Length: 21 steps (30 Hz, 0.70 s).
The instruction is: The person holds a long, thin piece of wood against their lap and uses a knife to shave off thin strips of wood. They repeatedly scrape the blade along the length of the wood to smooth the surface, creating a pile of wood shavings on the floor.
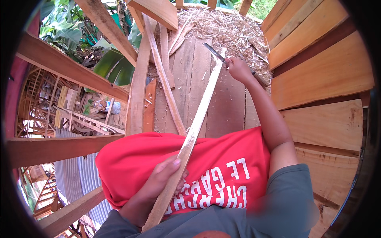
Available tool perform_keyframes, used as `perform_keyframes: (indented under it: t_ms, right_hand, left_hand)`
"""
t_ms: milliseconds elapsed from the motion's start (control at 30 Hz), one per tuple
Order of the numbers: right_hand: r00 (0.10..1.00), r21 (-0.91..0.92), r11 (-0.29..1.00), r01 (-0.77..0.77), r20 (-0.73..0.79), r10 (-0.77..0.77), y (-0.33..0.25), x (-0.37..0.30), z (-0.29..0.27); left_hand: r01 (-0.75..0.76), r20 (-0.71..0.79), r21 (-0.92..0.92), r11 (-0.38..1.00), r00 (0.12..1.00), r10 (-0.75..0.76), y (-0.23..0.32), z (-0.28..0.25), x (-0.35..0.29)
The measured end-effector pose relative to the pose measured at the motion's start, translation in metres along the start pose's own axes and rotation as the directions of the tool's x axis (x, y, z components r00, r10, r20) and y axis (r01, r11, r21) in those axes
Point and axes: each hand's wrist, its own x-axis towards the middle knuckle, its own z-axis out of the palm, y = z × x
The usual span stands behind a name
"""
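Observation:
A long, narrow wooden strip (203,107) slants from near my waist, across my lap, toward the far floor. My left hand (168,174) is closed around its near part, with the thumb along the edge. The strip's far part is pale. My right hand (237,68) grips a knife (213,51) at the strip's far end. The dark blade points up and left across the wood; its handle is mostly hidden by my fingers. Red cloth with white lettering (139,158) covers my lap under the strip.
Curly wood shavings (228,25) pile up at the far end of the plank floor (226,103). Another long strip (162,75) lies left of mine. Plank walling (321,87) stands at the right. Open framing beams (75,73) are at the left, with leaves and corrugated sheets beyond.

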Motion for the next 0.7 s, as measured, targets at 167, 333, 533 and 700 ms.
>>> perform_keyframes:
  t_ms: [167, 333, 533, 700]
  right_hand:
    - [0.986, -0.048, 0.998, -0.027, 0.166, 0.034, -0.014, -0.003, -0.014]
    - [0.987, -0.136, 0.979, -0.149, 0.033, 0.155, -0.007, -0.003, -0.019]
    - [0.945, -0.002, 1.0, -0.021, 0.326, 0.02, -0.012, -0.006, -0.019]
    - [0.948, -0.132, 0.991, 0.017, 0.316, 0.026, -0.022, -0.015, -0.026]
  left_hand:
    - [0.0, -0.011, -0.001, 1.0, 1.0, 0.0, 0.003, 0.005, -0.001]
    - [-0.021, -0.016, 0.019, 1.0, 1.0, 0.021, 0.001, 0.005, 0.0]
    - [-0.045, -0.005, 0.051, 0.998, 0.999, 0.045, -0.002, 0.001, 0.005]
    - [-0.05, -0.018, 0.062, 0.997, 0.999, 0.051, -0.002, 0.004, 0.004]
